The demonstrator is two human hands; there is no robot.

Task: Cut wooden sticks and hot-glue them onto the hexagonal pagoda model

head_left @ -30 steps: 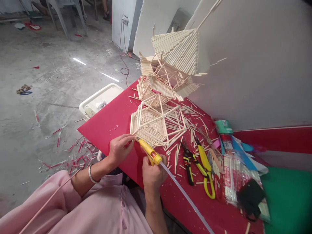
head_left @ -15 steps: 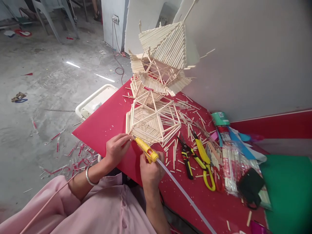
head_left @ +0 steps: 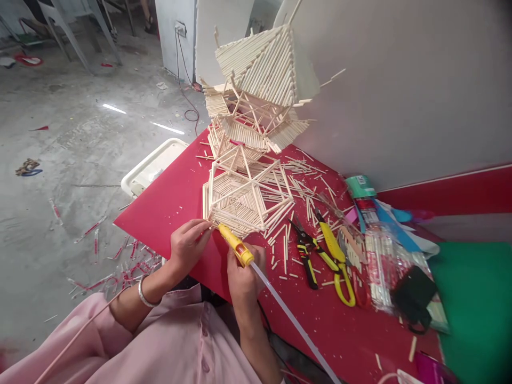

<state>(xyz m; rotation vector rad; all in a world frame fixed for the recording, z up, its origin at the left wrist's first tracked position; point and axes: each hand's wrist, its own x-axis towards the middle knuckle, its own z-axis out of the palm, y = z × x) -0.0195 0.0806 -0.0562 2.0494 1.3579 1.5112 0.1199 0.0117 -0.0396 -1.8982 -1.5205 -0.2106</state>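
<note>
Two hands: right hand [head_left: 246, 272] wraps the yellow glue gun [head_left: 235, 245]; left hand [head_left: 189, 245] pinches the near left corner of the stick frame [head_left: 236, 202], gun tip just beside!
Frame's spot: red bench [head_left: 168, 202], before the stick tower [head_left: 268, 69].

There are two hands [head_left: 190, 246] [head_left: 245, 273], one glue gun [head_left: 233, 242], one bracelet [head_left: 141, 291].

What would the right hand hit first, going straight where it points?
The glue gun in the right hand would probably touch the near-left corner of the stick frame first, close by the left hand; depth is unclear.
</note>
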